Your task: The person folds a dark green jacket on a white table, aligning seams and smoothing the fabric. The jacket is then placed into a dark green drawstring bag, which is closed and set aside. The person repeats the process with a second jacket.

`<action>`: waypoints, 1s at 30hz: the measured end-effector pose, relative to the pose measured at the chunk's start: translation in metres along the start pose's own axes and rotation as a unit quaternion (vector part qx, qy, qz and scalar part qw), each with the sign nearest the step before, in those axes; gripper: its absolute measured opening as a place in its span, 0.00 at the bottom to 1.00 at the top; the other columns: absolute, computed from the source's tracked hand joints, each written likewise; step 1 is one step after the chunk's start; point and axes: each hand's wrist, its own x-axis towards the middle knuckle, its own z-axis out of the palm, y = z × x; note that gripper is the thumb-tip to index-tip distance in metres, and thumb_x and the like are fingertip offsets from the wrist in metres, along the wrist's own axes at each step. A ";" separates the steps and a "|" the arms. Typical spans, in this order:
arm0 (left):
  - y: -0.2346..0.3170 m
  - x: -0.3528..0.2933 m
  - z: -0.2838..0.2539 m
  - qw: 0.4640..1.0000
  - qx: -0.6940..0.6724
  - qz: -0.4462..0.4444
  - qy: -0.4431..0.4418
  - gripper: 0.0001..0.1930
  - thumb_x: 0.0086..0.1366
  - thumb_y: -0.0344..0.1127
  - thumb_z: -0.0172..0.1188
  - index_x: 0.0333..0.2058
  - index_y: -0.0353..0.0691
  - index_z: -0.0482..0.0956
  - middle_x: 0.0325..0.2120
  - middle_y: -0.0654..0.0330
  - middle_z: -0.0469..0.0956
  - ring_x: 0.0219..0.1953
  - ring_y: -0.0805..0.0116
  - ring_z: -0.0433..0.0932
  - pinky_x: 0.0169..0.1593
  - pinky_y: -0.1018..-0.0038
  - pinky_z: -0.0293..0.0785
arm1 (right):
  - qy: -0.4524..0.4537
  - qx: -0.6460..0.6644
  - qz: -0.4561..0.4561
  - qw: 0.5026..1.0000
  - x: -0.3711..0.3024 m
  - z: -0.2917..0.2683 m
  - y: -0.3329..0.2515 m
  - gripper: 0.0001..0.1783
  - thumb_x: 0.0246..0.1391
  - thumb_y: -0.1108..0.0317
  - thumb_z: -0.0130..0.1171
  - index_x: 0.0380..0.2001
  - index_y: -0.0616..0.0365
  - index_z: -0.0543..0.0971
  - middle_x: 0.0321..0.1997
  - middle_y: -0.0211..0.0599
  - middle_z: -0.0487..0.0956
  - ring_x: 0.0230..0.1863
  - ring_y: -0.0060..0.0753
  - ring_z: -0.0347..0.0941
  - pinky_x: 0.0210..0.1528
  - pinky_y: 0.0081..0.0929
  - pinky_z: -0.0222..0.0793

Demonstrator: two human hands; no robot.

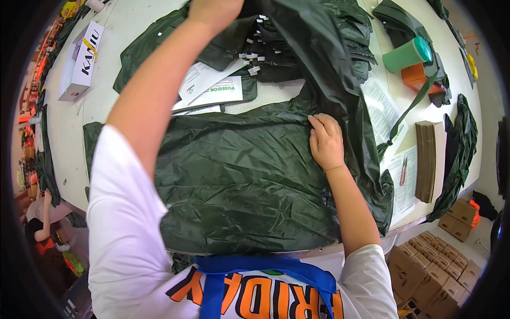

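A dark green garment (pixel 239 175) of thin, crinkled fabric is spread over the near part of the table. Its right side rises in a long loose fold toward the top edge of the view. My right hand (pixel 326 141) lies on the cloth beside that fold, fingers loosely extended and touching it. Stretched far forward, my left hand (pixel 217 11) is at the top edge, close to the raised cloth; its fingers are cut off from view. Beyond the spread cloth lies a pile of similar dark garments (pixel 276 56) with small white tags, next to printed white sheets (pixel 210 90).
A white box (pixel 82 61) stands at the far left of the table (pixel 69 143). On the right are a green cup (pixel 406 55), an orange box (pixel 419 78), a brown cardboard stack (pixel 426 162) and a small cutter (pixel 404 171). Cartons (pixel 435 266) sit lower right; another person's arm (pixel 47 212) shows lower left.
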 end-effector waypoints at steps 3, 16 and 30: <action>0.004 -0.067 -0.065 0.960 0.019 0.139 0.240 0.12 0.52 0.28 0.56 0.38 0.44 0.77 0.34 0.57 0.79 0.37 0.56 0.78 0.39 0.64 0.72 | -0.012 -0.009 0.034 0.999 -0.004 -0.004 -0.004 0.20 0.45 0.76 0.56 0.45 0.56 0.77 0.46 0.40 0.74 0.48 0.47 0.70 0.51 0.40 0.66; -0.002 -0.355 -0.053 0.955 -0.121 0.055 -0.264 0.14 0.54 0.27 0.56 0.41 0.43 0.79 0.35 0.57 0.78 0.34 0.57 0.77 0.39 0.65 0.74 | -0.246 0.122 0.121 0.954 -0.071 -0.132 -0.066 0.14 0.47 0.72 0.61 0.39 0.62 0.78 0.42 0.47 0.78 0.44 0.52 0.73 0.50 0.42 0.67; 0.115 -0.135 0.081 0.945 -0.289 -0.032 -0.151 0.16 0.66 0.46 0.52 0.30 0.38 0.75 0.25 0.47 0.76 0.31 0.48 0.76 0.36 0.62 0.70 | -0.016 -0.123 0.084 0.989 -0.103 -0.133 0.029 0.11 0.31 0.83 0.50 0.20 0.54 0.70 0.25 0.36 0.66 0.33 0.46 0.66 0.35 0.38 0.60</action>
